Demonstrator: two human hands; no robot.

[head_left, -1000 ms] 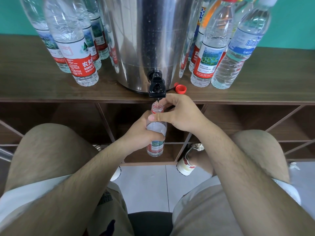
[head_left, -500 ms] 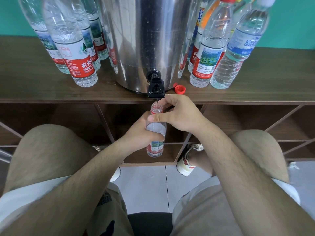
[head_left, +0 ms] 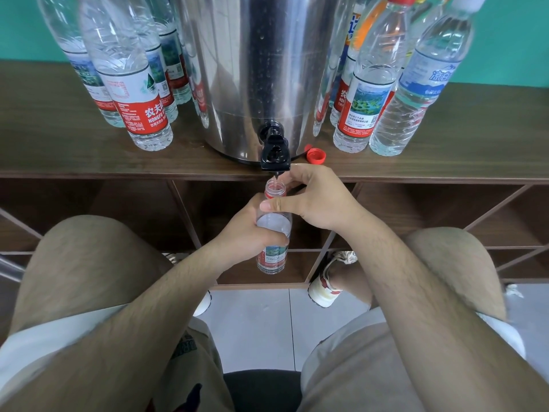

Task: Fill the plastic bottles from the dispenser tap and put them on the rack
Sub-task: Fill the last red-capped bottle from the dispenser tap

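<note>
Clear plastic bottle (head_left: 274, 222) unmoved under tap (head_left: 275, 155), stream running in. My left hand (head_left: 249, 234) still grips body, right hand (head_left: 313, 200) curled round neck. Level near shoulder, I judge; rack (head_left: 74, 153) soon.

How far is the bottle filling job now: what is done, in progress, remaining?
Done: bottles stand on the rack top both sides of the dispenser; which are filled is unclear. In hand: the left hand holds an open bottle under the tap, water apparently running in, right hand at its neck. Left: finish filling, screw on the red cap beside the tap, set it on the rack.
</note>
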